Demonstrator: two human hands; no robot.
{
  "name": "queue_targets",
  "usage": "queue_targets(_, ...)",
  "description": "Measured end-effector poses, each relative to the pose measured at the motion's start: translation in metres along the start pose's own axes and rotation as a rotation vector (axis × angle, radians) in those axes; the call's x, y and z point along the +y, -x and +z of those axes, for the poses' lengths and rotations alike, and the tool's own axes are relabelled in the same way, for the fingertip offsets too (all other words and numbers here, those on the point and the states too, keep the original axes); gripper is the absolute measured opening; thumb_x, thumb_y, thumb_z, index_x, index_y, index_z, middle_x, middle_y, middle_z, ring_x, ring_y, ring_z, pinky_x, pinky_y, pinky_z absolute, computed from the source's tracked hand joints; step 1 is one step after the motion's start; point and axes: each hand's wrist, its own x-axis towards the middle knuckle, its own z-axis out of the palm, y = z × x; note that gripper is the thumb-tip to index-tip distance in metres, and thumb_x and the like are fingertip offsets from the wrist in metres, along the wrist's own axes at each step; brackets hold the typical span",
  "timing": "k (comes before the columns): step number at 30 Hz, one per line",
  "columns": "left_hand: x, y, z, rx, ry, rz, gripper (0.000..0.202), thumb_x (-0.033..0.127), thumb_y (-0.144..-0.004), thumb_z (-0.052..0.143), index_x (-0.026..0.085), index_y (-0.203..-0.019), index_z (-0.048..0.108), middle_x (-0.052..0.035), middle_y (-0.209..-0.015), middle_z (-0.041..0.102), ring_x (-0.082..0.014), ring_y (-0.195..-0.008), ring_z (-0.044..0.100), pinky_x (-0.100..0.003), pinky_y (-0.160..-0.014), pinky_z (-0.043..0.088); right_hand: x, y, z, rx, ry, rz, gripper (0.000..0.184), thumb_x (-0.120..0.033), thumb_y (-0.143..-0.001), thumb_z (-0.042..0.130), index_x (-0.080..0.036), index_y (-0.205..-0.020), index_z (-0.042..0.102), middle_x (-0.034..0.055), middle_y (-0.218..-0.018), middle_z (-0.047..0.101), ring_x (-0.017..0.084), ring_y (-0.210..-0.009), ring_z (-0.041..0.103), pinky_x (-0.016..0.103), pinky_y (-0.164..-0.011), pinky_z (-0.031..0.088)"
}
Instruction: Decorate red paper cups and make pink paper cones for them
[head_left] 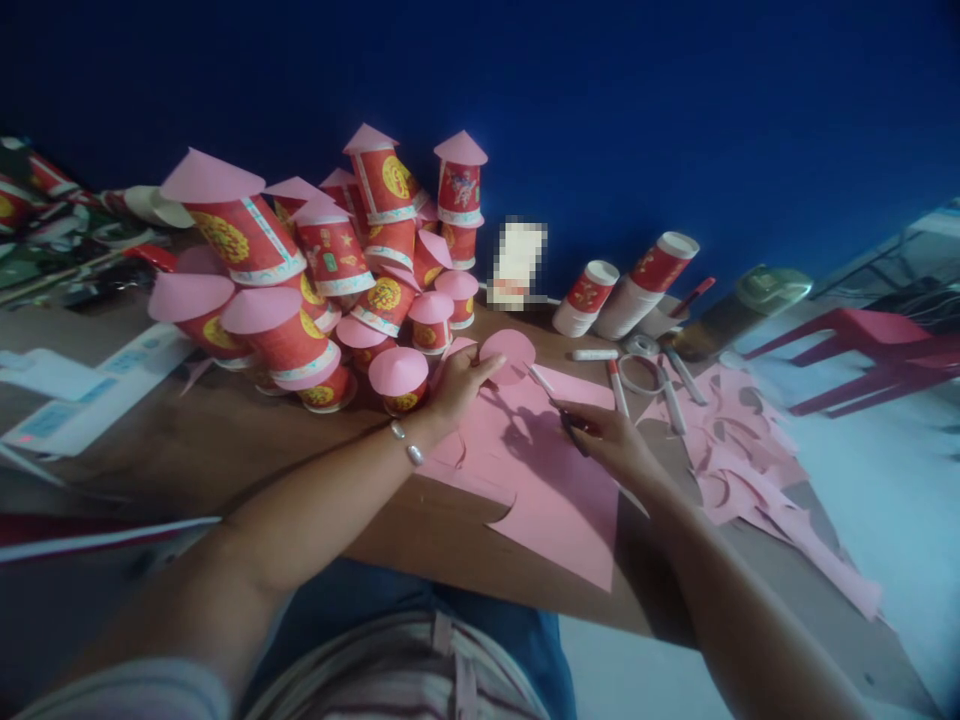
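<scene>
Between the thumb and fingers of my left hand (459, 388) is a round pink paper disc (508, 356), held up over the table. My right hand (611, 435) grips scissors (571, 425), whose blades point up and left toward the disc's lower right edge. Whether the blades touch the paper I cannot tell. Below both hands lies a large pink paper sheet (559, 520) with a curved piece cut from its lower left edge. Left of my left hand stands a red paper cup with a pink cone top (399, 375).
Several red cups with pink cones (262, 320) are piled at the left. Stacked paper cups (649, 280), a marker (595, 355), a tape roll (639, 374) and a bottle (750, 300) stand or lie at the right. Pink paper scraps (742, 450) cover the right side; a red stool (877, 345) is beyond.
</scene>
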Motion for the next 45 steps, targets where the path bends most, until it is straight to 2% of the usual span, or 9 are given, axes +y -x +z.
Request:
queue_targets(5, 0.0027, 0.0006, 0.0016, -0.006, -0.031, -0.001, 0.037, 0.048, -0.076, 0.076, 0.015, -0.074, 0.061, 0.002, -0.062, 0.058, -0.0073, -0.052, 0.048, -0.021, -0.049, 0.034, -0.0042, 0.0017, 0.0, -0.015, -0.002, 0.019, 0.056, -0.045, -0.081, 0.069, -0.012, -0.127, 0.074, 0.0086, -0.09, 0.077, 0.013, -0.065, 0.054, 0.025, -0.057, 0.046)
queue_targets(10, 0.0038, 0.0016, 0.003, -0.05, -0.019, -0.072, 0.039, 0.05, -0.071, 0.079, 0.014, -0.078, 0.065, -0.0016, -0.07, 0.065, -0.0116, -0.06, 0.059, -0.024, -0.056, 0.046, -0.0031, 0.001, 0.001, -0.022, -0.017, 0.007, 0.056, -0.046, -0.081, 0.068, -0.013, -0.126, 0.074, 0.0095, -0.092, 0.077, 0.013, -0.064, 0.054, 0.025, -0.057, 0.046)
queue_targets(14, 0.0041, 0.0016, 0.003, -0.062, -0.02, -0.074, 0.038, 0.048, -0.071, 0.079, 0.013, -0.078, 0.065, -0.0018, -0.071, 0.065, -0.0123, -0.062, 0.06, -0.025, -0.06, 0.05, -0.0046, 0.0015, 0.0007, -0.033, -0.002, -0.006, 0.054, -0.045, -0.082, 0.067, -0.013, -0.125, 0.075, 0.008, -0.086, 0.076, 0.012, -0.061, 0.053, 0.024, -0.055, 0.045)
queue_targets(19, 0.0047, 0.0011, 0.0025, -0.068, -0.04, -0.045, 0.036, 0.046, -0.072, 0.078, 0.013, -0.076, 0.065, -0.0013, -0.07, 0.064, -0.0117, -0.063, 0.059, -0.024, -0.059, 0.048, -0.0044, 0.0016, -0.0002, -0.049, 0.002, 0.003, 0.056, -0.045, -0.082, 0.065, -0.01, -0.126, 0.074, 0.0065, -0.079, 0.073, 0.011, -0.059, 0.05, 0.024, -0.054, 0.044)
queue_targets(37, 0.0038, 0.001, 0.0028, -0.075, -0.029, -0.029, 0.036, 0.047, -0.073, 0.078, 0.014, -0.076, 0.064, -0.0015, -0.07, 0.064, -0.0116, -0.062, 0.056, -0.024, -0.056, 0.043, -0.0034, 0.0019, -0.0005, -0.04, 0.044, -0.01, 0.055, -0.047, -0.083, 0.065, -0.011, -0.123, 0.076, 0.0084, -0.085, 0.074, 0.011, -0.059, 0.051, 0.025, -0.055, 0.046)
queue_targets(45, -0.0005, -0.0002, 0.0005, -0.083, -0.034, -0.031, 0.036, 0.049, -0.075, 0.077, 0.015, -0.079, 0.065, -0.0013, -0.071, 0.064, -0.0116, -0.063, 0.055, -0.024, -0.056, 0.041, -0.0002, 0.0023, 0.0005, -0.022, 0.051, -0.021, 0.053, -0.046, -0.084, 0.067, -0.012, -0.123, 0.076, 0.0067, -0.081, 0.074, 0.011, -0.058, 0.05, 0.024, -0.054, 0.046)
